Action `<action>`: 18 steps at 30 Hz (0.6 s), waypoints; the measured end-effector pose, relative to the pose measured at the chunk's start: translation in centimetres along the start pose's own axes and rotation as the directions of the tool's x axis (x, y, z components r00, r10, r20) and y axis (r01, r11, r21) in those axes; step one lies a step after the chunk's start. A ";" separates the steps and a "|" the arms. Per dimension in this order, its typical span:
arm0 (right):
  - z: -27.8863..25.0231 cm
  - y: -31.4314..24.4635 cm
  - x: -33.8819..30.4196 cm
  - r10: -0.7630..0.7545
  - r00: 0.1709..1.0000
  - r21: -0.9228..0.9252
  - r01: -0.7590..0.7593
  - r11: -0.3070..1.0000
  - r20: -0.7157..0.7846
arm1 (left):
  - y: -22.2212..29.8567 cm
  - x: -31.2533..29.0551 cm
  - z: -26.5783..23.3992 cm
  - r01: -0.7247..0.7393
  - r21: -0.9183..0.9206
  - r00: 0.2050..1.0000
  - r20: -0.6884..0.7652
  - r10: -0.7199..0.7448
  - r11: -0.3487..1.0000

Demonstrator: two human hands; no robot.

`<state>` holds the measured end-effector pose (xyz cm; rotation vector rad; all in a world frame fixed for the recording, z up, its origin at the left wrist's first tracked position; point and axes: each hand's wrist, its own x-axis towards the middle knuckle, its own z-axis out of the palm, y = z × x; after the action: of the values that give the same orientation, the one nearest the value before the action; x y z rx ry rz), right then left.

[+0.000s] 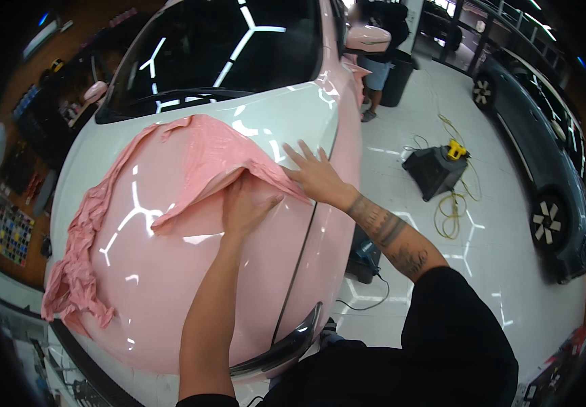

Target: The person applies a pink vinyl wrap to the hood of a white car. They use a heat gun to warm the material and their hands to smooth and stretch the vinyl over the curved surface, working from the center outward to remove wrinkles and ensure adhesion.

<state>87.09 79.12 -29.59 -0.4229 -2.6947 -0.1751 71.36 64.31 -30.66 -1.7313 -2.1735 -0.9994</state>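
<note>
Partly hidden left hand (244, 211), beneath pink film (219, 148)

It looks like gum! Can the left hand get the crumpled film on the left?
Probably yes: smooth hood leads from the left hand to the crumpled film, though it must slip out from under the raised flap.

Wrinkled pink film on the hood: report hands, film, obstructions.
Left hand under raised flap of wrinkled pink film, fingertips hidden. Right hand open at film's right edge. Film bunched on left of glossy pink-and-white hood. No obstruction seen.
</note>
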 end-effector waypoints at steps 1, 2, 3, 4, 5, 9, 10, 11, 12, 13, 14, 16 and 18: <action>0.0 -0.4 -0.5 0.004 1.000 0.027 -0.004 1.000 0.003 | -0.4 -0.3 -0.3 0.001 -0.032 1.000 -0.019 -0.002 0.999; -0.3 -0.9 -1.1 0.037 0.999 0.084 -0.040 0.996 0.031 | -0.2 -0.7 -0.4 0.005 -0.063 0.999 -0.042 -0.007 0.998; -0.7 -1.2 -1.7 0.073 0.995 0.137 -0.082 0.987 0.063 | 0.2 -0.9 -0.5 0.001 -0.097 0.998 -0.065 -0.007 0.995; -0.6 -1.3 -2.3 0.123 0.990 0.200 -0.134 0.971 0.067 | 1.0 -1.5 -1.0 -0.118 -0.103 0.993 -0.031 0.115 0.988; -0.4 -1.3 -2.7 0.167 0.983 0.255 -0.181 0.950 0.075 | 1.8 -1.8 -1.5 -0.235 -0.113 0.972 -0.005 0.236 0.965; 0.2 -3.6 -3.1 0.330 0.942 0.278 -0.334 0.901 0.061 | 1.2 2.2 -6.9 -0.286 -0.132 0.873 -0.443 0.201 0.949; 0.3 -5.0 -3.3 0.366 0.931 0.304 -0.348 0.887 -0.003 | -0.7 3.7 -8.9 -0.048 -0.244 0.905 -0.421 -0.061 0.969; 0.3 -6.4 -3.3 0.397 0.915 0.325 -0.356 0.876 -0.067 | -4.1 5.2 -10.4 0.104 -0.231 0.905 -0.381 -0.189 0.967; 0.4 -8.1 -3.2 0.424 0.897 0.348 -0.360 0.866 -0.126 | -8.7 6.1 -11.6 0.260 -0.215 0.882 -0.344 -0.322 0.941; 0.3 -10.1 -2.8 0.387 0.903 0.381 -0.297 0.876 -0.186 | -14.3 6.1 -12.5 0.354 -0.044 0.901 -0.253 -0.353 0.934; 0.0 -12.1 -2.7 0.360 0.901 0.413 -0.241 0.878 -0.241 | -18.9 5.5 -13.5 0.417 0.136 0.905 -0.154 -0.397 0.899; -0.2 -15.0 -3.0 0.348 0.903 0.425 -0.219 0.878 -0.252 | -20.7 5.0 -15.8 0.462 0.348 0.876 -0.036 -0.481 0.815; 0.0 -18.6 -1.7 0.315 0.931 0.446 -0.207 0.871 -0.182 | -27.4 4.5 -16.9 0.412 0.458 0.881 0.020 -0.473 0.788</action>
<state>82.63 61.05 -31.38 -0.5819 -2.3061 0.4024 40.47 55.17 -26.03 -1.1271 -2.7026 -0.4016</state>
